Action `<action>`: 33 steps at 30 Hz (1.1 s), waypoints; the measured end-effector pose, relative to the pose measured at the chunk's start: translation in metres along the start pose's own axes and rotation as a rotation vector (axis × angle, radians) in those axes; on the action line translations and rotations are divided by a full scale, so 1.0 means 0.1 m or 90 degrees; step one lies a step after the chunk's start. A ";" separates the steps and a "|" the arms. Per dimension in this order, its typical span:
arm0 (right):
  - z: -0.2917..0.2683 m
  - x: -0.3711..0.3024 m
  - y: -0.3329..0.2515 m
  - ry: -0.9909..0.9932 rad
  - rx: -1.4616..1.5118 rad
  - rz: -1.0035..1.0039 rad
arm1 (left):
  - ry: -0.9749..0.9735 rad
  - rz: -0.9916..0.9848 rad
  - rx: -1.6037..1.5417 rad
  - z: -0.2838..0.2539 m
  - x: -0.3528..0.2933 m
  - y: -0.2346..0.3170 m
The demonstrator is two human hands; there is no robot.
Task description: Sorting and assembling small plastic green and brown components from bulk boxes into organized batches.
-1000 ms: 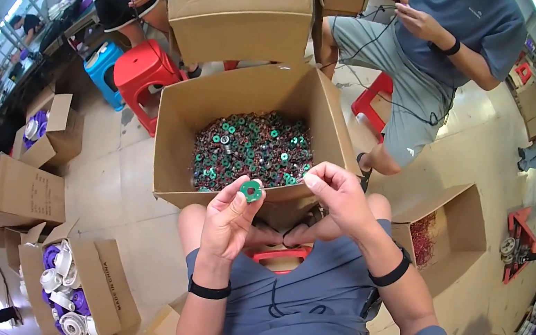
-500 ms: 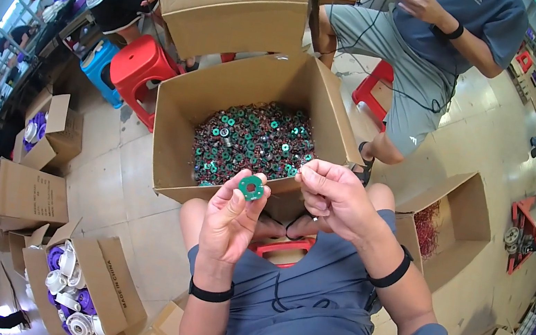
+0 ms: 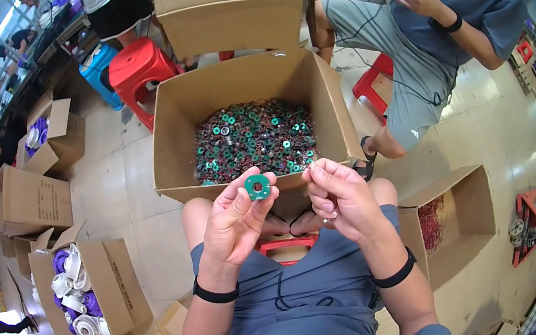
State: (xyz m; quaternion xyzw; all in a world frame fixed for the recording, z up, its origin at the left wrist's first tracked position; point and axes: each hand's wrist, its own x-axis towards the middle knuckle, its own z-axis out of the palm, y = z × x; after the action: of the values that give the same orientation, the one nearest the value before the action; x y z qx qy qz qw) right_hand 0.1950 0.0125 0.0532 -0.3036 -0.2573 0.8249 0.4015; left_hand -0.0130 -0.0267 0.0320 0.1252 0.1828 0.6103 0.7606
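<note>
Nearest, below the parts box (image 3: pixel 180 122), a red seat (image 3: pixel 287 243) shows between the person's legs. The left hand (image 3: pixel 232 225) grips a green disc (image 3: pixel 256 195) between thumb and fingers, held up before the parts box's near rim; the right hand (image 3: pixel 345 199) has thumb and forefinger pinched narrow by its near right corner, and I cannot tell whether anything is between them. Inside the parts box lies a heap of small parts (image 3: pixel 251 140), partly screened by the hands and near wall. Left of the box and nearer stands a carton (image 3: pixel 123 285) of white and purple pieces (image 3: pixel 75 298); to its right, a carton (image 3: pixel 475 207) with red strands (image 3: pixel 430 221). Beyond its left side are a red stool (image 3: pixel 141 63) and a blue stool (image 3: pixel 97 74); directly behind it, a tall carton (image 3: pixel 234 25) blocks the way; beyond its right side, a co-worker (image 3: pixel 451 49) sits trailing a cable (image 3: pixel 394 77).
</note>
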 end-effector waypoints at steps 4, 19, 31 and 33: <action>-0.14 -0.04 0.07 0.055 0.043 0.007 | 0.067 0.027 0.063 0.01 0.08 -0.05; -0.99 -0.65 0.30 0.220 0.091 0.029 | 0.259 0.146 0.349 -0.87 1.15 2.65; -1.05 -0.40 0.60 0.274 0.122 0.087 | 0.294 -0.080 0.221 0.28 3.39 1.64; -0.91 -0.38 0.55 0.286 0.114 0.103 | 0.291 -0.064 0.242 0.39 3.85 1.54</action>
State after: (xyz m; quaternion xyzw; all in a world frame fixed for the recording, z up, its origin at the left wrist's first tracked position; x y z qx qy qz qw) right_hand 0.2506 -0.0315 -0.0345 -0.4616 -0.0624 0.7858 0.4069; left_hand -0.0594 0.3837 0.0823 0.1158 0.4665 0.5392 0.6916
